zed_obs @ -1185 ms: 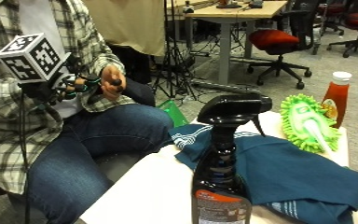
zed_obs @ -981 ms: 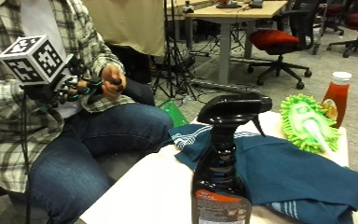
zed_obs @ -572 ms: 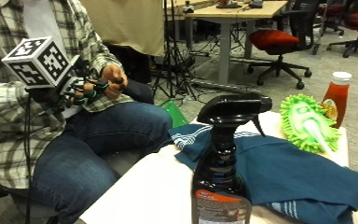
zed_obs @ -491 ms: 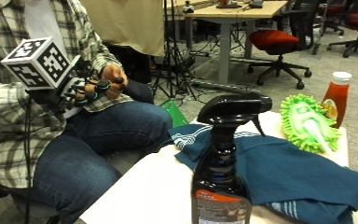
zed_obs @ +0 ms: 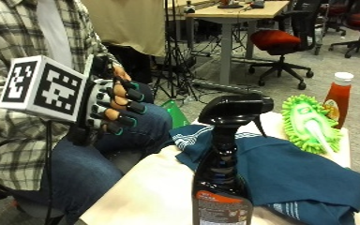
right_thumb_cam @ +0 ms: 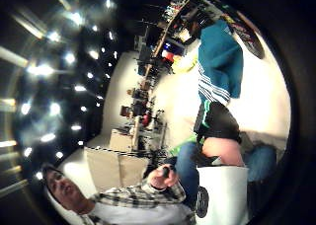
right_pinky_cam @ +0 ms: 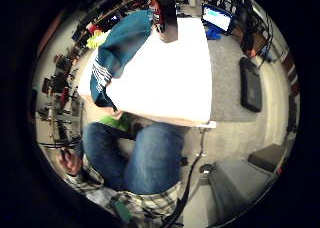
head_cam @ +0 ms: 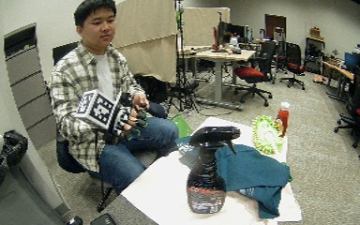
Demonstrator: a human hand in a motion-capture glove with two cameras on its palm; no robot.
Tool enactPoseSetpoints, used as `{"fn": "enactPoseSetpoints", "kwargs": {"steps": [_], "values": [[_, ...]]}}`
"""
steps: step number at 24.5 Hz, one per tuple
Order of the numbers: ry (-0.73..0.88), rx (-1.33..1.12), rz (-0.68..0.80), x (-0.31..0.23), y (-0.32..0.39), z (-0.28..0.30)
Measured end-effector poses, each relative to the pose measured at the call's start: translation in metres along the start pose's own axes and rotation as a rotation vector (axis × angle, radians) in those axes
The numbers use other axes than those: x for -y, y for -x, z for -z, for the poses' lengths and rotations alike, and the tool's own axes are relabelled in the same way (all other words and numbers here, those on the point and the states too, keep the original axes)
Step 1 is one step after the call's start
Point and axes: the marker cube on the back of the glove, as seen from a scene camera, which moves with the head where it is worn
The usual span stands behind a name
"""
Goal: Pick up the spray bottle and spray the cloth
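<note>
So from where I'm sitting, biggest thing first: the table (zed_obs: 149, 187) is a white top in an open office, grey carpet floor, desks and a red chair (zed_obs: 280, 40) way behind. I'm seated at the table's near corner, knees just off its edge.

The cloth (zed_obs: 292, 173), a teal thing with white stripes at one end, is spread in loose folds over the far half of the table, one end drooping over the edge. Looks laid out flat-ish on purpose so there's a wide target to spray.

The spray bottle (zed_obs: 223, 164) stands upright on the bare white part, dark body, black trigger head, nozzle pointing across toward the cloth. It's just beside the cloth's edge, can't tell if it actually touches. Nothing is holding it.

Past the cloth there's a green fuzzy duster head (zed_obs: 308, 124) and a ketchup bottle (zed_obs: 337, 96) at the far end, both out of the way of the job, I'd guess just clutter.

My right hand (zed_obs: 114, 110) hangs over my lap, well apart from the bottle, fingers loosely curled and gripping nothing. Bare left hand (zed_obs: 121, 72) sits just behind it. So I'd call this the very start: reach not begun, bottle untouched.
</note>
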Motion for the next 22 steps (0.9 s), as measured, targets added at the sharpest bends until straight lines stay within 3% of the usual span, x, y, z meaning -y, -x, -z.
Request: {"fn": "enactPoseSetpoints", "kwargs": {"steps": [11, 22], "values": [[-0.193, 0.391, -0.18, 0.15, -0.059, 0.011], [-0.166, 0.491, -0.164, 0.227, -0.071, 0.001]]}}
